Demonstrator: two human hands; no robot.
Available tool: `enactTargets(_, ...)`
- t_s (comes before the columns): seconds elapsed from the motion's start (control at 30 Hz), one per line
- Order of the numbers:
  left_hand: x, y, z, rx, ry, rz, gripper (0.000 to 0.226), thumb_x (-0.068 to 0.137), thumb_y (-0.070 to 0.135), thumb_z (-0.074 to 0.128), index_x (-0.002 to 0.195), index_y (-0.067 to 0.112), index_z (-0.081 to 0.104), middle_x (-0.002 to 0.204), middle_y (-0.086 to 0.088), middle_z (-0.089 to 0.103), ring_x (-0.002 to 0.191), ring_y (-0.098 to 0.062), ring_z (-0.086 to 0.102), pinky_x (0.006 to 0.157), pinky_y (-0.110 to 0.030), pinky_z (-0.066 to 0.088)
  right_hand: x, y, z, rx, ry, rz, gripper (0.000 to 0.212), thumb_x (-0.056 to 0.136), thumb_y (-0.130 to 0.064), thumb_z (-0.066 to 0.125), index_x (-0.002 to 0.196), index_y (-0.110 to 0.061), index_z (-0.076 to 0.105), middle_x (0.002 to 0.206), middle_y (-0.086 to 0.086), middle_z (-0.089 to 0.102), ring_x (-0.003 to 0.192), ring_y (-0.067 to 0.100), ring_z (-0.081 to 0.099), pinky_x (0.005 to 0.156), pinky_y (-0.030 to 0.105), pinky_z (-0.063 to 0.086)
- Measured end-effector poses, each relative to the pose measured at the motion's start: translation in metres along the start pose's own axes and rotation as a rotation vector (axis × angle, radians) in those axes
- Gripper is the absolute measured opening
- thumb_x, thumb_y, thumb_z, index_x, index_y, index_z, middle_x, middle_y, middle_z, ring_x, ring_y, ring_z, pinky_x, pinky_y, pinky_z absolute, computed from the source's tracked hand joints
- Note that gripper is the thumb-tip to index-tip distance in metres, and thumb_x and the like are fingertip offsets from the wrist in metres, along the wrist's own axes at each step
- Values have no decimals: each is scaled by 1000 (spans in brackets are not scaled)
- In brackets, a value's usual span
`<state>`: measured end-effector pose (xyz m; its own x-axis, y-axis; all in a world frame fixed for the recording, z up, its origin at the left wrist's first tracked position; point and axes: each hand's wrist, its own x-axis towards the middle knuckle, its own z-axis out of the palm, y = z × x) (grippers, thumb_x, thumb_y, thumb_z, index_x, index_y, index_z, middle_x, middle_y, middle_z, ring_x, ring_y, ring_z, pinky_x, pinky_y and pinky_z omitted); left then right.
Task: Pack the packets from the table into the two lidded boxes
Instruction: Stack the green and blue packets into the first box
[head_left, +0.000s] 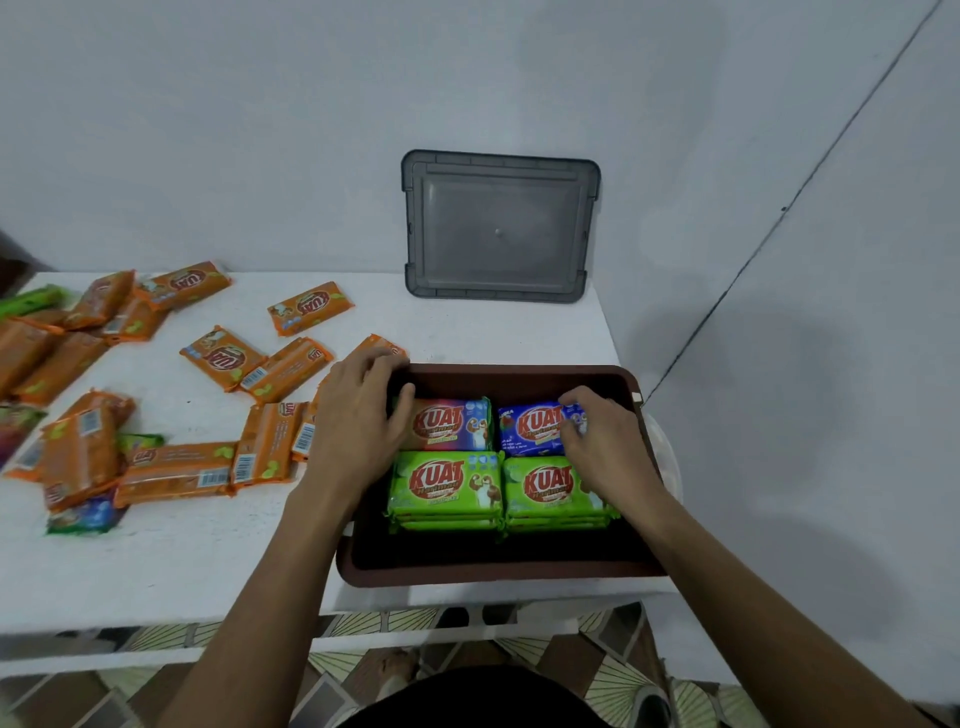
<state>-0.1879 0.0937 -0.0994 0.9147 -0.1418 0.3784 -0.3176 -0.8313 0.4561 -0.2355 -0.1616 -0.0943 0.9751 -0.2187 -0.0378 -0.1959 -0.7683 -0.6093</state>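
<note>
1. Four "KUAT" stacks fill the brown box (498, 577): green packets (447, 483) in front, red packet (452, 426) and blue packet (530, 428) behind.
2. Left hand (353, 421) grips the red packet; right hand (597, 441) pinches the blue packet.
3. Orange packets (223, 356) litter the desk (208, 561).

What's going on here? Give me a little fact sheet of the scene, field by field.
box: brown box, open, on the table, at its right end
inside: red packet and blue packet at the back, green packets in front
left hand: fingers curled over the red packet's left edge
right hand: pinches the blue packet
lid: grey lid leaning on the wall
loose: orange packets scattered left of the box
</note>
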Motion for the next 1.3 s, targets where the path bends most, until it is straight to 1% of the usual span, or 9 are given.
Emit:
enactTargets(0.2,-1,-1,2,91,3,-46,30,93,30,56,120,19,60,123,-6,55,113,-27,49,87,-44,40,-6,-7,-2,-218,23,-81,21,100,-18,50,118,-11,57,106,12,60,86,21,59,73,32,52)
enactTargets(0.4,-1,-2,3,81,19,-48,30,92,25,60,121,18,61,121,-9,54,111,-26,46,88,-42,42,0,-8,-13,-205,24,-85,23,99,-17,51,120,-12,60,110,10,63,91,20,59,70,27,43)
enactTargets(0.47,-1,-4,4,51,19,-46,30,93,24,59,121,17,61,121,-9,54,110,-25,45,89,-41,42,1,-10,-17,-175,46,-126,23,97,-17,53,118,-12,62,109,8,67,94,18,62,72,26,46)
enactTargets(0.63,-3,-6,2,-108,17,-81,34,93,32,49,120,17,62,121,-6,55,111,-18,43,92,-39,43,7,-25,-24,-14,62,-242,15,94,-13,61,106,-10,69,95,1,73,80,5,62,76,16,51)
enactTargets(0.73,-4,-12,-6,-252,-9,-67,33,93,33,47,118,18,63,118,0,57,107,-8,46,89,-32,43,11,-46,-24,70,21,-296,13,94,-13,61,103,-13,70,85,-5,71,75,-1,62,68,0,42)
enactTargets(0.87,-11,-34,-19,-366,-51,-94,25,99,29,52,121,23,61,120,5,55,95,7,54,74,-3,38,21,-79,-11,80,-20,-390,13,95,-17,60,103,-16,70,83,-10,67,73,-5,62,65,2,42)
enactTargets(1.0,-20,-75,-37,-339,-38,-189,26,98,32,53,120,22,63,118,7,61,92,9,56,70,-2,39,34,-119,17,127,-65,-484,14,94,-14,60,104,-13,71,94,-5,70,77,-1,61,70,0,43)
enactTargets(1.17,-40,-134,-67,-228,15,-322,23,97,27,55,118,22,63,116,4,61,95,-3,57,67,-4,37,43,-175,65,199,-190,-541,15,93,-13,60,103,-13,71,91,-1,72,74,1,63,70,6,47)
enactTargets(1.3,-61,-187,-89,-122,65,-417,24,97,27,54,117,19,64,118,-3,60,94,-6,54,77,-13,38,44,-224,113,146,-336,-602,19,96,-23,57,110,-18,69,98,-2,71,85,9,67,79,28,55)
